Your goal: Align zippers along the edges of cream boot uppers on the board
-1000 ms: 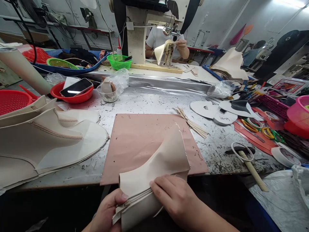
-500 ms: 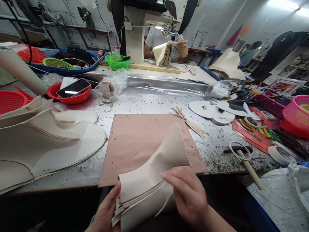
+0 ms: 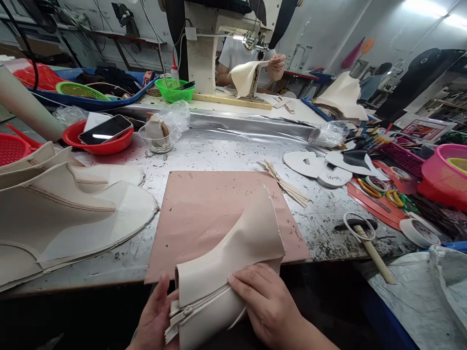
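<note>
A cream leather boot upper (image 3: 233, 238) with a zipper (image 3: 204, 301) along its side lies partly over a pinkish-brown mat (image 3: 197, 204) and juts past the table's front edge. At its open end, by the zipper pull, my left hand (image 3: 155, 313) supports the piece from the left, thumb raised and apart from the fingers, some of which are hidden behind the leather. My right hand (image 3: 264, 301) grips the upper's near side, its fingers lying over the leather beside the zipper.
Stacked cream uppers (image 3: 73, 218) fill the left. A red bowl (image 3: 98, 141) holds a phone. Thin strips (image 3: 286, 183), white patterns (image 3: 317, 167), a hammer (image 3: 375, 255) and tape (image 3: 419, 232) lie right. Behind, a person works at a sewing machine (image 3: 202, 58).
My right hand has moved left and down along the zipper and now rests on the leather. My left thumb has lifted off the upper's edge. The view has shifted slightly.
</note>
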The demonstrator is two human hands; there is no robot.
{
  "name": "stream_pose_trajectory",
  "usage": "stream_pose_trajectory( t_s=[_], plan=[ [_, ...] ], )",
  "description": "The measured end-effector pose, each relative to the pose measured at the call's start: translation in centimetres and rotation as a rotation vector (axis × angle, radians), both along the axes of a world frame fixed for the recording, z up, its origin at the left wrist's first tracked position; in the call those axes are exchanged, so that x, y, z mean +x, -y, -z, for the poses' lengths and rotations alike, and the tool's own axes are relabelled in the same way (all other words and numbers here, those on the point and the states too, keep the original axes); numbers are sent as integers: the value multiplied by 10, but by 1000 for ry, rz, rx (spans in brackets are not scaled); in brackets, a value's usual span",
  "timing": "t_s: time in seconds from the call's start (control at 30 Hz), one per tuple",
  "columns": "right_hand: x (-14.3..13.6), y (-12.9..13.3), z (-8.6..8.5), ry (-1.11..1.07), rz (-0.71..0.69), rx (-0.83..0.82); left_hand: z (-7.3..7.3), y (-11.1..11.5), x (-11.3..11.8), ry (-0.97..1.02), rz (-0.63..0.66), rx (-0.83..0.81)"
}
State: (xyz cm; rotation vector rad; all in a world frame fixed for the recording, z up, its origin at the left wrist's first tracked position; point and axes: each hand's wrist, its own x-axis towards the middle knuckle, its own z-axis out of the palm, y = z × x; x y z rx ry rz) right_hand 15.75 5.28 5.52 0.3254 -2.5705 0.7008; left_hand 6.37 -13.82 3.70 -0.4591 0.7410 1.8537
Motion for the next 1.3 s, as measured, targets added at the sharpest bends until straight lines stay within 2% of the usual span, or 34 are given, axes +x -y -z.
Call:
stream_pose_trajectory(
  t_s=[0.27,0.4,0.5,0.53,0.6,0.67,0.7,0.73,0.83,0.9,1.0,1.1,1.2,1.3],
  plan=[
    [-5,7,-4,-101,-3,146,-20,-13,-2,-81,70,233],
    [-12,14,-12,-120,-80,138,-19,-17,1,-87,86,194],
    [-10,8,-16,-148,-39,104,-17,-14,1,-63,78,87],
    [-7,2,-16,-198,26,72,-17,-13,0,-42,80,38],
    [1,-13,-12,-349,271,-58,-17,-10,-2,16,106,-42],
    [9,-30,-5,-375,539,-291,-19,-8,-4,77,149,-97],
    [11,-37,-1,-289,602,-449,-21,-9,-5,95,161,-124],
    [12,-43,4,-136,588,-624,-23,-10,-6,98,165,-155],
    [7,-46,13,401,372,-1087,-29,-14,-8,3,139,-280],
    [2,-38,15,523,357,-1243,-31,-15,-11,-120,130,-348],
    [-5,-23,11,462,473,-1294,-28,-15,-14,-268,171,-413],
    [-7,-15,5,373,542,-1227,-24,-14,-16,-356,186,-450],
    [-7,-14,-1,259,570,-1132,-24,-14,-16,-410,142,-461],
    [-11,-19,-11,219,542,-1115,-31,-15,-18,-368,143,-421]
  ],
)
